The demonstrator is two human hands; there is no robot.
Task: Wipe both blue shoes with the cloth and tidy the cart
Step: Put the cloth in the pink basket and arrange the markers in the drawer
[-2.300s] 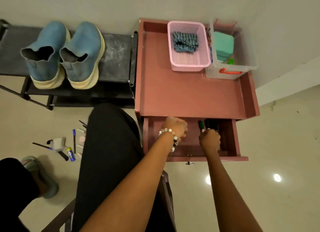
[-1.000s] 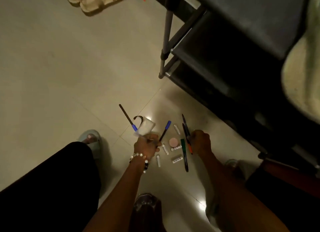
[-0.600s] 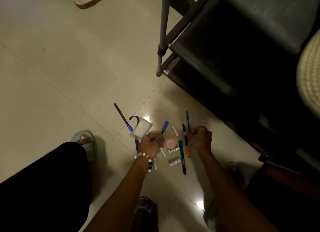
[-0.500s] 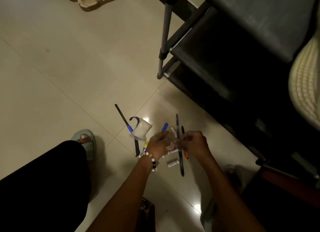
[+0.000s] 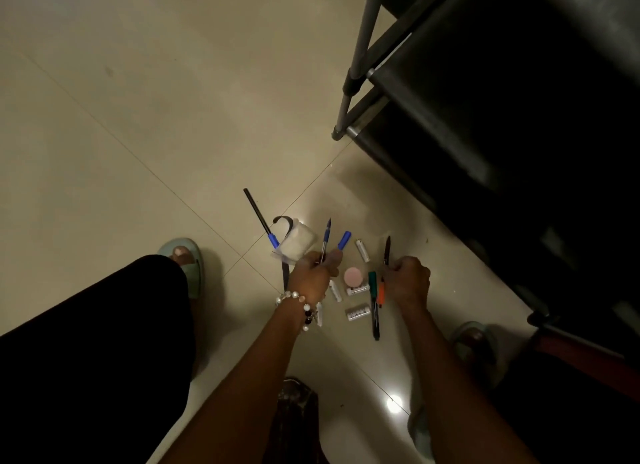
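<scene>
A person is crouching over a glossy, cream-tiled floor [image 5: 138, 117], a black-trousered knee [image 5: 86, 342] filling the lower left and a toe in a pale green slipper [image 5: 187, 259] showing beside it; a thin black stick with a blue tip [image 5: 259, 218] is lying on the tiles next to a soft white roll in clear wrapping [image 5: 296, 245]; the left hand [image 5: 313, 275], a beaded bracelet [image 5: 298, 308] circling its wrist, is curling its fingers around a slim blue pen [image 5: 325, 238] that is pointing upward, with a second blue-capped pen [image 5: 343, 240] just beside the thumb; small white cylinders [image 5: 362, 250], a round pink disc [image 5: 353, 276], a green-capped marker [image 5: 374, 304] and an orange-capped one [image 5: 381, 292] are lying scattered between the hands; the right hand [image 5: 408, 278] is closing around a dark, narrow pen [image 5: 387, 250]; a black rack with grey metal legs [image 5: 356, 58] is standing at the upper right; the blue shoes, cloth and cart are out of view.
</scene>
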